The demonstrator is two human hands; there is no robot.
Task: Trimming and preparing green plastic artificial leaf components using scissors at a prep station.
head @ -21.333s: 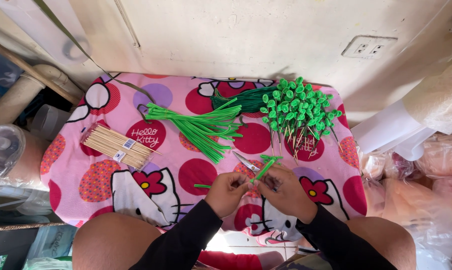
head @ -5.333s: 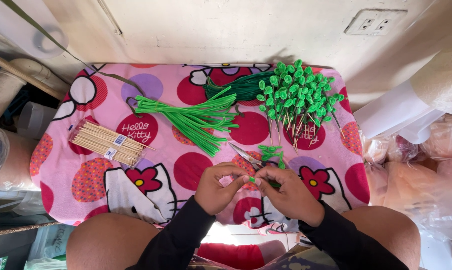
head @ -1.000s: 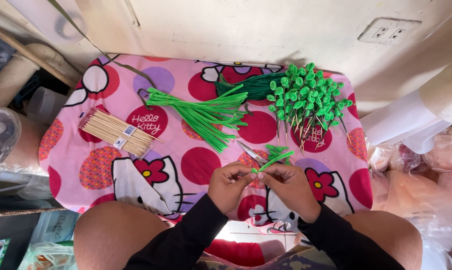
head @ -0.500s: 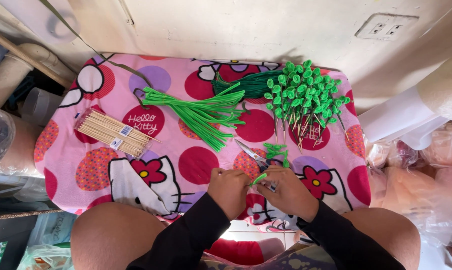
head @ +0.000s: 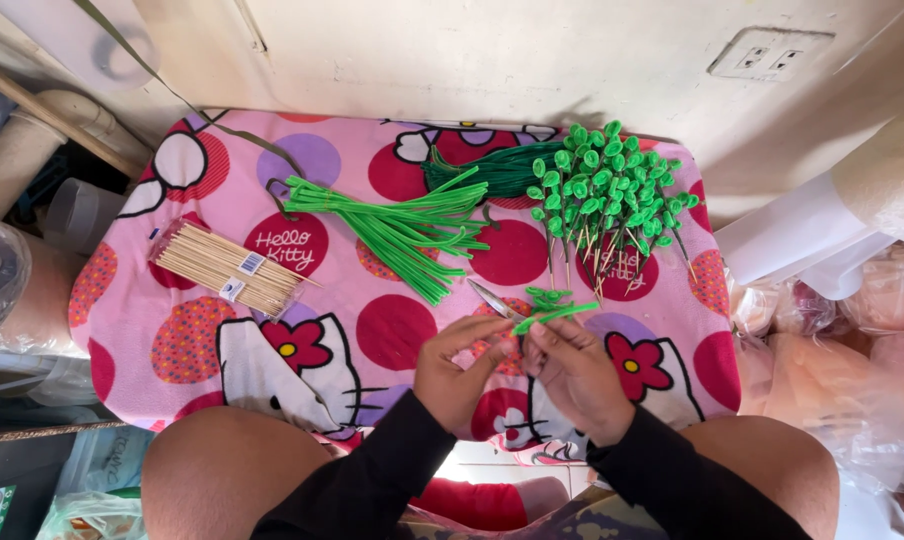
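My left hand (head: pixel 455 372) and my right hand (head: pixel 578 374) meet over the near middle of a pink patterned cloth (head: pixel 372 330). Together they pinch a thin stick wrapped with a green strip (head: pixel 549 315), which slants up to the right. Just beyond the fingers lie small scissors (head: pixel 494 298) and a few green scraps (head: pixel 550 296). Farther back is a bundle of long green strips (head: pixel 400 222). At the back right lies a pile of finished sticks with green bud-like tips (head: pixel 604 190).
A clear pack of bamboo skewers (head: pixel 224 267) lies at the left of the cloth. Plastic bags (head: pixel 842 340) crowd the right side, and clear containers (head: pixel 12 290) stand at the left. A wall with a socket (head: pixel 764 52) rises behind.
The green-wrapped stick is lifted slightly higher between my fingers than half a second ago. Both hands stay over the same spot on the cloth.
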